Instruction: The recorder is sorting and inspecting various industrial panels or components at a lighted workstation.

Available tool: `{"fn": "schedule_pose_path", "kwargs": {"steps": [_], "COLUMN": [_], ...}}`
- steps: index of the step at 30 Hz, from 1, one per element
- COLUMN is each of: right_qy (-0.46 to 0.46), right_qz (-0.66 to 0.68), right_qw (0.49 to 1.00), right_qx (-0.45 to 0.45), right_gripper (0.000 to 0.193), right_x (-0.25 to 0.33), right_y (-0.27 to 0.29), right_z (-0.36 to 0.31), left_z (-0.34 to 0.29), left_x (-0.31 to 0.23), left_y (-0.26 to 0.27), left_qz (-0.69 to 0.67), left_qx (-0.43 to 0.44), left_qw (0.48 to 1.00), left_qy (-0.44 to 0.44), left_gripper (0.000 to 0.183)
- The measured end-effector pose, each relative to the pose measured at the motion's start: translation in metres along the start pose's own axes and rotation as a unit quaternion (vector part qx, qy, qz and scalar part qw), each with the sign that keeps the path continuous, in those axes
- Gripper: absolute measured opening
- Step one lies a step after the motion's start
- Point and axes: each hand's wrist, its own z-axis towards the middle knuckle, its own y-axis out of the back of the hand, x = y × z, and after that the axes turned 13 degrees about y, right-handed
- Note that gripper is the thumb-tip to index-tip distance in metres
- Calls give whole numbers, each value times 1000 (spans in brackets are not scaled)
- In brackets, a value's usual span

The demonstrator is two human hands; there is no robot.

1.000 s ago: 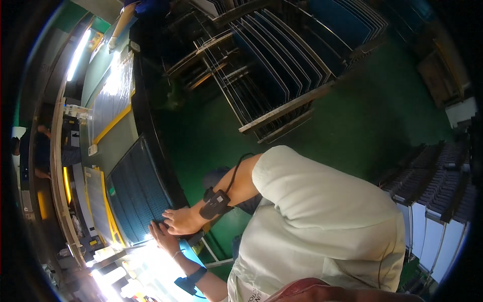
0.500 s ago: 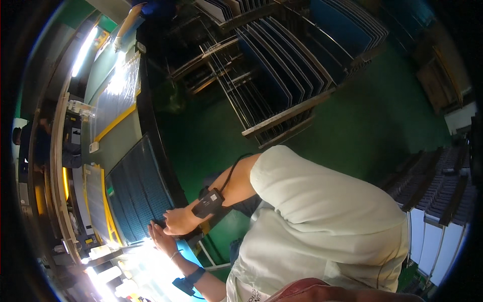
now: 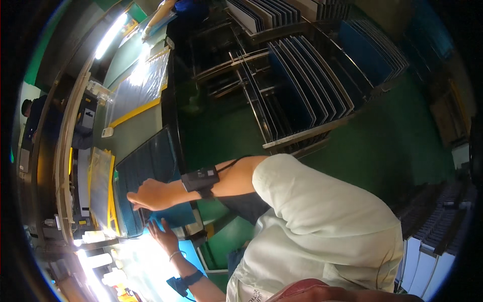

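Note:
My right hand is over a dark blue flat panel on the bench, its fingers curled closed. Whatever is in them, if anything, is too small to make out. My left hand, with fingers spread, rests at the panel's near edge, beside a brighter blue part. Light glares off the bright surface under my left wrist. A dark box is strapped to each forearm.
Yellow-edged clear sheets lie beyond the panel, and a film-covered panel lies farther up the bench. Racks of upright panels stand on the green floor. Another person's arm reaches in at the top; someone stands across the bench.
My right hand has moved left across the panel, away from my left hand. My left hand's fingers have spread. The whole view has shifted, and a bright blue part now shows between my hands.

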Motion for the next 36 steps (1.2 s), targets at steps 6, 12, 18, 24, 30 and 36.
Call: {"fn": "schedule_pose_path", "kwargs": {"steps": [6, 12, 18, 24, 30, 36], "right_qy": [45, 226, 115, 91, 179, 220], "right_qz": [39, 47, -40, -230, -89, 126], "right_qw": [998, 973, 987, 967, 977, 963], "right_qx": [-16, 29, 107, 59, 68, 92], "right_gripper": [33, 32, 9, 15, 13, 17], "right_x": [9, -17, -45, -13, 9, 9], "right_y": [-12, -32, -1, 95, 64, 1], "right_z": [-14, -74, -30, 128, 72, -21], "left_z": [45, 47, 43, 40, 52, 27], "left_x": [-18, 51, -42, -43, -54, 85], "left_y": [-16, -94, -44, -26, -18, 74], "left_qz": [170, 303, 43, 182, 193, -816], "left_qx": [278, 78, 157, 177, 215, 394], "left_qw": [942, 940, 984, 953, 938, 422], "left_qy": [81, -136, 69, 165, 193, 16], "left_gripper": [45, 53, 69, 70, 69, 51]}}
